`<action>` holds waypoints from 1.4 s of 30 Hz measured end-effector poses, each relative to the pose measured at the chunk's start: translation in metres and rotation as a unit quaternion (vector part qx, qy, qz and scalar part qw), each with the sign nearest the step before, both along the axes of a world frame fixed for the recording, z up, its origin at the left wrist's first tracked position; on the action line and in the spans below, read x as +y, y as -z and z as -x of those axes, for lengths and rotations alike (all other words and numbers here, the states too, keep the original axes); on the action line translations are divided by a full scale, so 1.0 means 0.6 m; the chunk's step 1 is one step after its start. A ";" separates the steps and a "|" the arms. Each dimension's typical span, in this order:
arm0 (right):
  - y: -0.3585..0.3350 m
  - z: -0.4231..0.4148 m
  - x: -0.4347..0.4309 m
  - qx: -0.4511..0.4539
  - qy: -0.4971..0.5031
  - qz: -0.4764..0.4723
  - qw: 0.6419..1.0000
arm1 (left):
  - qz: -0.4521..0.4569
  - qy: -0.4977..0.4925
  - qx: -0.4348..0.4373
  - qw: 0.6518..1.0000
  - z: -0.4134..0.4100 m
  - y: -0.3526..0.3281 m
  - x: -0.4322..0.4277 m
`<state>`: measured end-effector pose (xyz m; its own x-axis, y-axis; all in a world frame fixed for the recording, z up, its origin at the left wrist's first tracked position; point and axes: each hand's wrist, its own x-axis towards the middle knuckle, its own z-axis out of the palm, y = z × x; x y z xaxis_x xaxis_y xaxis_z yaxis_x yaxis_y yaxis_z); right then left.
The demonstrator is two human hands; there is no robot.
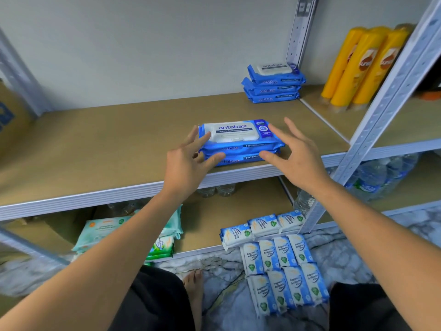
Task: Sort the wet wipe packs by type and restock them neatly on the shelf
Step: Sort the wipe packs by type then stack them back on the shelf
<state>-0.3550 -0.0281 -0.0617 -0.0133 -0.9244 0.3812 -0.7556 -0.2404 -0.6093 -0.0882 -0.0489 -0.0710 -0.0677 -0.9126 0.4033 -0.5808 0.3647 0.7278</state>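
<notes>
Working level: tan shelf board [107, 149] in a grey metal rack. At its front edge, near centre: front stack [241, 145] of blue antabax wipe packs, two high by the labels showing. Back right, against the upright: rear stack [273, 86] of the same blue type, three high. Not yet shelved, on the floor below: small white-and-blue packs [281, 266]. On the lower shelf: green packs [105, 231].

Judged step: squaring the front stack, or sliding it back to join its own kind. To do well: press both ends evenly, keep edges flush and labels forward, and push low to stop the top pack skating off. Park just beside the rear stack, short of the yellow bottles [362, 65] in the next bay.

Left hand [188, 161]: unclenched, fingers spread, thumb against the front face, index at the top pack's left end. Right hand [296, 156]: likewise released, thumb at the front right, fingers arched over the right end. Nothing gripped; light bracketing contact only, by the look of it.
</notes>
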 end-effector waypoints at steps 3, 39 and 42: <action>0.009 -0.005 -0.007 0.064 -0.033 0.009 0.997 | 0.050 0.033 -0.088 0.994 0.003 0.009 0.003; -0.009 -0.104 -0.476 0.324 0.071 0.039 0.942 | -0.005 -0.082 -0.155 0.985 -0.022 0.001 -0.449; -0.010 -0.106 -0.488 0.334 0.090 0.037 0.938 | -0.008 -0.077 -0.147 0.986 -0.018 0.002 -0.463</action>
<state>-0.2911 -0.3206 -0.0558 0.0973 -0.9005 0.4239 -0.9951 -0.0949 0.0269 -0.0772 -0.3265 -0.0722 -0.0401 -0.9271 0.3726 -0.8147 0.2462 0.5251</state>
